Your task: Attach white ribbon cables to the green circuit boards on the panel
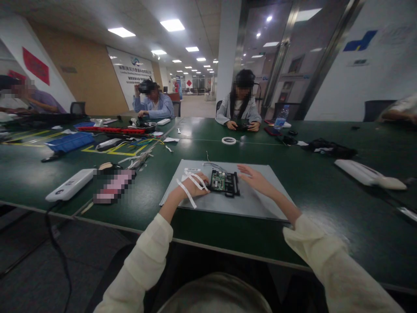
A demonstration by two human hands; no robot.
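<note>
A green circuit board (222, 181) in a black plastic frame (236, 184) lies on a grey flat panel (260, 208) in front of me. My left hand (194, 186) is closed at the frame's left edge, its fingertips partly hidden. Several white strips (186, 193) lie across the back of that hand and wrist. On the other side, my right hand (256, 178) is open, fingers stretched out, just off the frame's right edge and holding nothing. Thin wires (213, 165) run across the panel behind the board.
A white roll of tape (229, 140) lies beyond the panel. To the left are a white power strip (72, 184), a pink blurred item (114, 186), loose wires and a blue tray (70, 141). Another white device (368, 174) lies right. Co-workers sit across the green table (140, 208).
</note>
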